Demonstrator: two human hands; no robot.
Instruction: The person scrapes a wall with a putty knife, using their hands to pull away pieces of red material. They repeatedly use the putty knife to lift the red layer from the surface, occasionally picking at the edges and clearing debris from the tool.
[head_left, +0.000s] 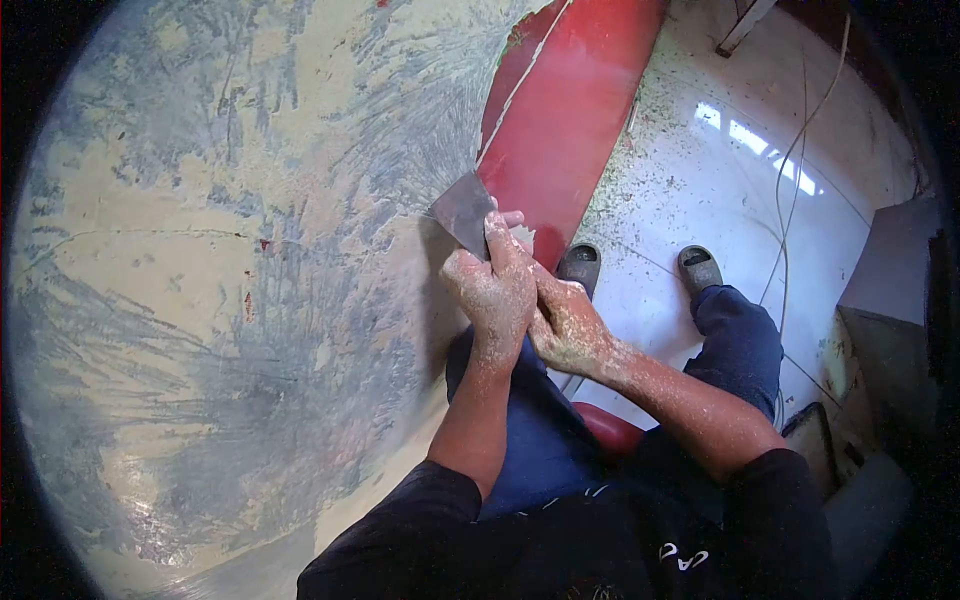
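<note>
My left hand (492,290), dusty with pale flecks, is closed around a flat grey scraper blade (464,212), one digit stretched along the blade's edge. The blade's far corner lies over the panel (330,250), which is smeared with cream and grey filler. My right hand (568,325) is pressed against the left from behind and below. Most of its fingers are hidden, so what they grip cannot be made out. A whitish, jagged scrap (523,238) shows beside the fingers. Beyond the blade is a glossy red strip (560,120) with a pale line along it.
The pale tiled floor (650,210) carries crumbs beside the red strip. My feet are in dark slippers (698,268). A thin cable (783,220) runs down the right side. Grey box-like shapes (890,265) stand at the right edge, and a red rounded object (607,428) sits beneath me.
</note>
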